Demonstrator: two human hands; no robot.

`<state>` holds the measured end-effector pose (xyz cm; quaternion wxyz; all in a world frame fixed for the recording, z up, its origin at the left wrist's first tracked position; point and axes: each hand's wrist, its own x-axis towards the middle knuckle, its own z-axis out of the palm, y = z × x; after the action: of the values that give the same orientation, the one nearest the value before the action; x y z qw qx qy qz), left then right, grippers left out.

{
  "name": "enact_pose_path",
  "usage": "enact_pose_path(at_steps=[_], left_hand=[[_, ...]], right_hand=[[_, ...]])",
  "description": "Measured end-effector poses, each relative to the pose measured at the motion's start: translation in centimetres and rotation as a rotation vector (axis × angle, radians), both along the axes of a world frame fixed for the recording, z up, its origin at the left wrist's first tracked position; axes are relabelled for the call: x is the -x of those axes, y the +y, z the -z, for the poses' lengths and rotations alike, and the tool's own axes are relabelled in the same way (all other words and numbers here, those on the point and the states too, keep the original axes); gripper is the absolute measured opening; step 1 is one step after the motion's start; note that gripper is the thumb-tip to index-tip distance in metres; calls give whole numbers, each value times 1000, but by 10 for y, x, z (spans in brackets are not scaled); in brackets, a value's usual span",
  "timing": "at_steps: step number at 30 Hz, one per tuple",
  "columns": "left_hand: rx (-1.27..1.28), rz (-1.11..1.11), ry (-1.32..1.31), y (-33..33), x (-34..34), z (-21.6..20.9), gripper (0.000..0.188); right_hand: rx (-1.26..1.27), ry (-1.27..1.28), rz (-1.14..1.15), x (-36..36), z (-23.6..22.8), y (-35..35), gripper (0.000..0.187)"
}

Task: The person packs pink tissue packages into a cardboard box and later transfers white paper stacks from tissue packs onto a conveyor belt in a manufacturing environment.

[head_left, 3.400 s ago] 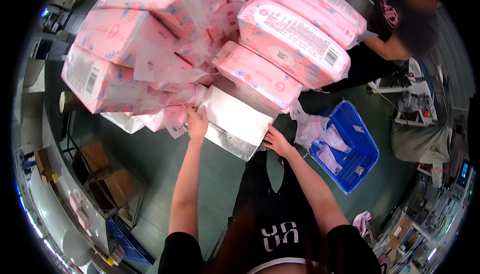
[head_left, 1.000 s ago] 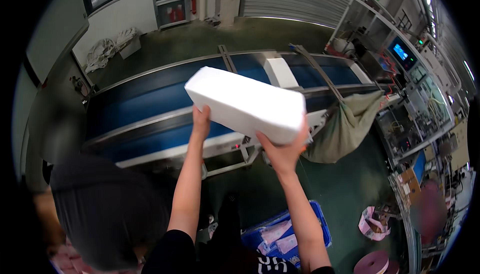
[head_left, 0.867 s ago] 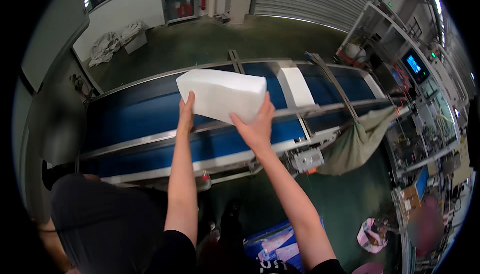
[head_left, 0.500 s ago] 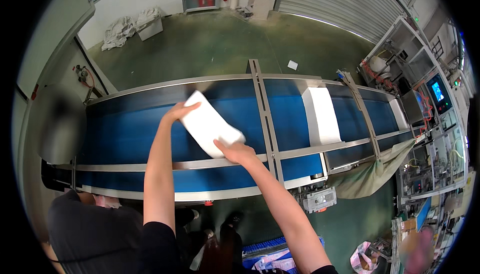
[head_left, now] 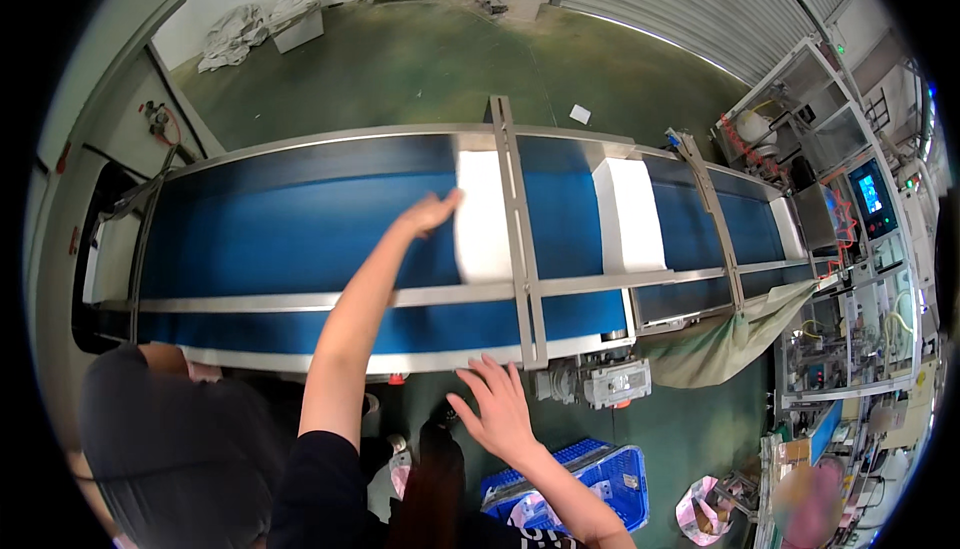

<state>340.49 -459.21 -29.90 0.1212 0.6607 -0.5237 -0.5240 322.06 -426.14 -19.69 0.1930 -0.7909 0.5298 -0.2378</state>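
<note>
White block [head_left: 482,224] lay on the blue belt [head_left: 290,234] beside a metal crossbar [head_left: 519,234], left hand [head_left: 427,215] loosely open at its edge (contact unclear), right hand [head_left: 496,413] spread, empty; block looked light, soft, crushable, best cradled by both ends.

Blue basket [head_left: 628,477], grey roller shutter [head_left: 680,4], crumpled pale cloth [head_left: 235,37]

Left fingers [head_left: 447,203] forward, right fingers [head_left: 488,378] wide apart
</note>
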Motion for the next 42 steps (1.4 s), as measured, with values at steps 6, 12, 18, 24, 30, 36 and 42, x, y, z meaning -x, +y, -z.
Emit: enact_pose_path(at_steps=[6, 12, 18, 24, 30, 36, 42], left_hand=[[549, -218, -121, 110, -11, -33, 87], [1266, -605, 342, 381, 70, -96, 43], [938, 255, -74, 806, 10, -17, 20], [604, -1387, -644, 1090, -143, -15, 24], [762, -1377, -1367, 1176, -270, -94, 40], [911, -821, -1477, 1208, -327, -103, 24], [1096, -988, -1334, 1231, -326, -126, 20]], right_hand=[[-227, -69, -98, 10, 18, 156, 34], [-158, -197, -6, 84, 72, 306, 35], [-282, 9, -317, 83, 100, 452, 38], [-384, 153, -608, 65, 97, 548, 45], [-345, 250, -729, 29, 94, 615, 46], [-349, 352, -827, -17, 99, 664, 49], [-312, 6, -1063, -185, 76, 742, 76]])
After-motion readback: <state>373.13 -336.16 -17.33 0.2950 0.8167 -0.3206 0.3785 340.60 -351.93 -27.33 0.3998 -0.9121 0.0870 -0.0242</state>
